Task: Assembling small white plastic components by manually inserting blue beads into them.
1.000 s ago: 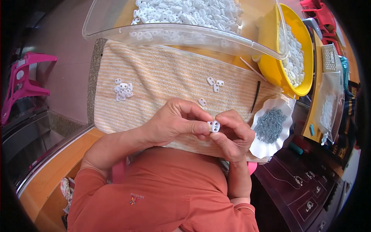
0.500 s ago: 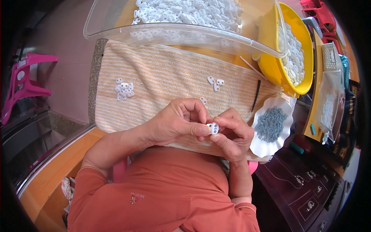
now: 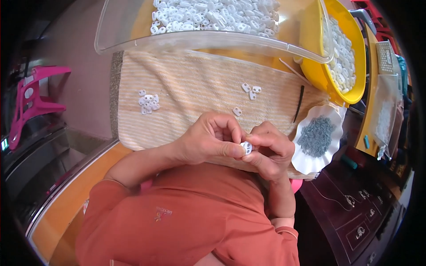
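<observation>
Left hand (image 3: pixel 205 138): thumb and finger pinching the piece (image 3: pixel 247 146)!
Right hand (image 3: pixel 274 153): gripping it too, opposite side!
Piece: white, between both hands, over the towel (image 3: pixel 186 88).
Bowl (image 3: pixel 302 165): near the right hand, grey bits (image 3: pixel 317 136) inside.

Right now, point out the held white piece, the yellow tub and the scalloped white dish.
White piece (image 3: pixel 247 147), head view: holed face.
Yellow tub (image 3: pixel 316 73), head view: outer wall.
White dish (image 3: pixel 307 164), head view: scalloped rim.

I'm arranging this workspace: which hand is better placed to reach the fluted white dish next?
Probably the right hand: it is much nearer the dish. The left hand lies farther away, across the white piece that both hold.
</observation>
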`<state>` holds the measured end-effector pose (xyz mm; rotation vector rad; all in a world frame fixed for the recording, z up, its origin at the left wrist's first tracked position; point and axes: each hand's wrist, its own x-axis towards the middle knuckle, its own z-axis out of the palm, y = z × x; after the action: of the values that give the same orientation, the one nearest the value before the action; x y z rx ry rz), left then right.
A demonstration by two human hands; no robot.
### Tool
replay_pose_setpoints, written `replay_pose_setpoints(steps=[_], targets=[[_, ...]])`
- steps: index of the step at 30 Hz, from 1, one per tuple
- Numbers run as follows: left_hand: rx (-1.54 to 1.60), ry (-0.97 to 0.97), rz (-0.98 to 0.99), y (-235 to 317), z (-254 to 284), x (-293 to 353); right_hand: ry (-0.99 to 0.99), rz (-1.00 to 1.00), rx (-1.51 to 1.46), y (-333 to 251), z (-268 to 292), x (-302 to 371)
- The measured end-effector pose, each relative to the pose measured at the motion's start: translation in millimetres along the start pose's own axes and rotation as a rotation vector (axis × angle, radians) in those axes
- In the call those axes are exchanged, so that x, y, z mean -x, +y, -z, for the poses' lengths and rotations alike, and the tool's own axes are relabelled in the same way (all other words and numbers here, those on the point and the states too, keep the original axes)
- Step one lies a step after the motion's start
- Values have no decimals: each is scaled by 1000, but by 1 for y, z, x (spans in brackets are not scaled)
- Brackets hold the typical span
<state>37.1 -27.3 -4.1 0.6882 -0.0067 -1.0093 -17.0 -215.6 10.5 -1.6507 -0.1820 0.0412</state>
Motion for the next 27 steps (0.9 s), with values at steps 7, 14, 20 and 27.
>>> replay_pose_setpoints(steps=[7,14,20,27], targets=[[-75,-36,64,-1,-1,-4,-83,126,46,4,13,0],[-197,-38,62,5,3,-9,-15,127,16,-4,11,4],[-175,-64,58,13,4,-12,35,144,35,-8,5,4],[-109,-87,88,15,1,-7,32,154,44,-10,1,7]])
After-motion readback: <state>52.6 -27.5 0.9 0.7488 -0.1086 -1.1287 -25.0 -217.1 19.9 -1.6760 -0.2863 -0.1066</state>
